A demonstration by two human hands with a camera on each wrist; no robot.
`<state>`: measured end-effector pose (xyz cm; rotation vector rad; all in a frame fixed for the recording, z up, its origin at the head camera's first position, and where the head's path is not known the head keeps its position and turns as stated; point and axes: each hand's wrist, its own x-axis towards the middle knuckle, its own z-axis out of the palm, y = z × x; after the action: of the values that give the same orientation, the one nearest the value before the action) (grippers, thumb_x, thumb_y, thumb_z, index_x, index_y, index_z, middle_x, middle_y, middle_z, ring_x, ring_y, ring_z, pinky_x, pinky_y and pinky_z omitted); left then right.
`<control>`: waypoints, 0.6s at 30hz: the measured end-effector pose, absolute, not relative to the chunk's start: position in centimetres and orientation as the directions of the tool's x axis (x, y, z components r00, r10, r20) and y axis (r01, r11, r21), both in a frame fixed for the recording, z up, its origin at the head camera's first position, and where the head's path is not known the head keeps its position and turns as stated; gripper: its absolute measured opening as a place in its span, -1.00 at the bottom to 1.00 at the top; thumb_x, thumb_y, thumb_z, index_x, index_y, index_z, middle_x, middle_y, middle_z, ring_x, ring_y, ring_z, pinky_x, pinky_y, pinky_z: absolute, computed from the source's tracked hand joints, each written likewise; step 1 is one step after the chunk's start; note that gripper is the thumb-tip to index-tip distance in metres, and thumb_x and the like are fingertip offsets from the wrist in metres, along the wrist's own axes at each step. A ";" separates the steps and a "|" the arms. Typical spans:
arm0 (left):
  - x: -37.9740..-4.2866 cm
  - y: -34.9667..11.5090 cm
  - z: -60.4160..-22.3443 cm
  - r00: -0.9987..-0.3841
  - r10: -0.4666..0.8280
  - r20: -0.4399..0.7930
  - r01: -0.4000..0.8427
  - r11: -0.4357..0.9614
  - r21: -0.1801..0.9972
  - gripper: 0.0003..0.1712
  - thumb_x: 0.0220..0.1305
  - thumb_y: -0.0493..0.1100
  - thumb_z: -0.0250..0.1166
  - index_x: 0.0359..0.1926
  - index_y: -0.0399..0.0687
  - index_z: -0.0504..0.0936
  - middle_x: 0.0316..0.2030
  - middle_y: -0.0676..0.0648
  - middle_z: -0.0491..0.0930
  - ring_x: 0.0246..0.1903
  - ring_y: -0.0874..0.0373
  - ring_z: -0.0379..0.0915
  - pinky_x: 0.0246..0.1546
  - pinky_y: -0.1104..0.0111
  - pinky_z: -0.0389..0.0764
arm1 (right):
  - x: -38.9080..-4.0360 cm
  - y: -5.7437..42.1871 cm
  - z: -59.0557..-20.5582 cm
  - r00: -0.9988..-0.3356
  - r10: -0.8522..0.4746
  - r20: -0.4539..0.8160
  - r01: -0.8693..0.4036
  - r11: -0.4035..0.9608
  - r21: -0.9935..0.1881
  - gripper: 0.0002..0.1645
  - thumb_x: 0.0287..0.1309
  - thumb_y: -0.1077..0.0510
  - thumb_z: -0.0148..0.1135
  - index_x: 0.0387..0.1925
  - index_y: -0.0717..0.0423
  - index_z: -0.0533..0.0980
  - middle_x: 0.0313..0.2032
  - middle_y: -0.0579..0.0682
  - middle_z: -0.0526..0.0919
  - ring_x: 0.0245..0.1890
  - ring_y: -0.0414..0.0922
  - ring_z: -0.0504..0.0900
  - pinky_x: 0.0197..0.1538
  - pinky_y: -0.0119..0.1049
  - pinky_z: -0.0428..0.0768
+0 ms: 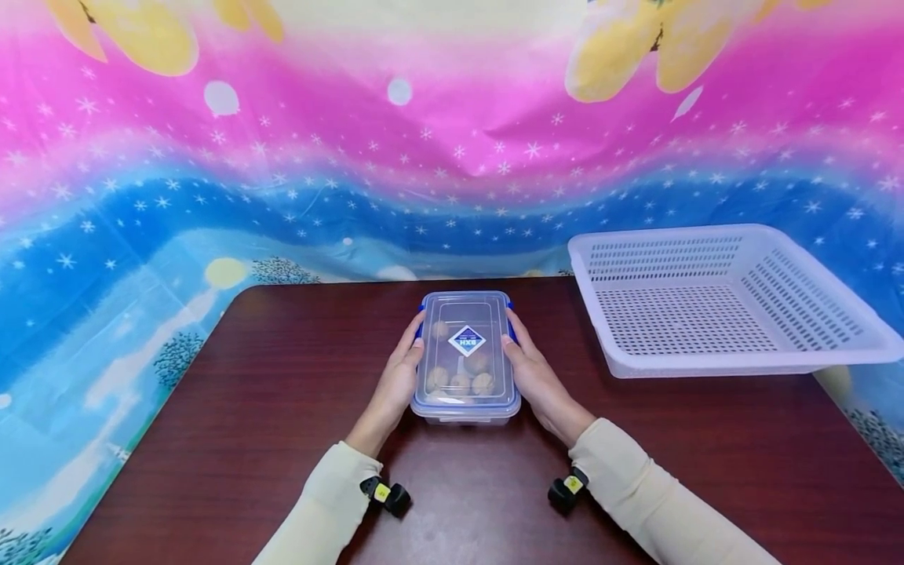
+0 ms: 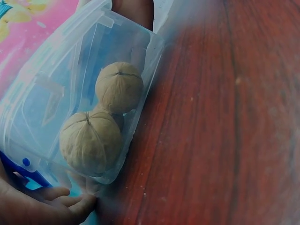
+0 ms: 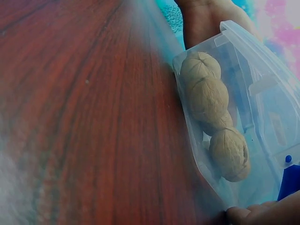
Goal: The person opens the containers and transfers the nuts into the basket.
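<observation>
A clear lidded plastic food container [image 1: 465,400] with blue side clips sits at the middle of the dark table. Several walnuts [image 2: 91,143] lie inside it, seen through the wall, mostly toward its near end. My left hand [image 1: 393,384] grips the container's left side, thumb by the lid's edge and fingers along the clip. On the opposite side my right hand [image 1: 545,383] holds it the same way. The right wrist view shows walnuts [image 3: 208,98] in a row along the bottom, with fingertips [image 3: 239,214] low on the container's side.
A white perforated plastic basket [image 1: 613,365] stands at the table's back right, partly past its edge. The brown wooden table [image 1: 297,369] ends at a patterned cloth [image 1: 424,173] behind and on the left.
</observation>
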<state>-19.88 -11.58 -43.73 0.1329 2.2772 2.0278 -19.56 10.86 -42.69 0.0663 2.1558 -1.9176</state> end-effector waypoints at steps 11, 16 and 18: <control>-19.9 -11.8 -43.9 -0.990 0.137 0.013 0.029 0.118 0.993 -0.38 0.72 -0.06 -0.26 0.68 0.34 0.04 0.68 -0.02 0.01 0.65 -0.16 -0.10 0.59 -0.18 -0.03 | -19.5 10.6 -42.7 -0.960 -0.140 -0.244 0.233 0.086 -0.969 -0.33 0.68 -0.14 -0.28 0.63 -0.69 -0.15 0.70 -0.24 -0.20 0.70 0.00 -0.28 0.64 0.24 -0.26; -19.9 -11.7 -43.8 -0.991 0.136 0.007 0.023 0.118 0.993 -0.38 0.72 -0.05 -0.27 0.68 0.35 0.03 0.68 0.00 0.00 0.66 -0.15 -0.12 0.60 -0.19 -0.06 | -19.6 10.6 -42.8 -0.962 -0.129 -0.241 0.232 0.082 -0.969 -0.34 0.69 -0.13 -0.28 0.63 -0.69 -0.11 0.70 -0.23 -0.17 0.71 -0.01 -0.26 0.65 0.22 -0.23; -19.9 -11.7 -43.8 -0.991 0.136 0.005 0.021 0.119 0.993 -0.39 0.72 -0.04 -0.27 0.68 0.35 0.03 0.68 0.01 0.00 0.66 -0.14 -0.13 0.60 -0.18 -0.06 | -19.6 10.7 -42.8 -0.964 -0.126 -0.235 0.227 0.079 -0.971 -0.35 0.69 -0.12 -0.28 0.63 -0.68 -0.10 0.70 -0.23 -0.15 0.70 -0.02 -0.24 0.65 0.21 -0.22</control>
<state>-19.89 -11.70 -43.79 0.1605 2.2836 2.0225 -19.59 10.65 -42.84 0.1011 2.1000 -1.9694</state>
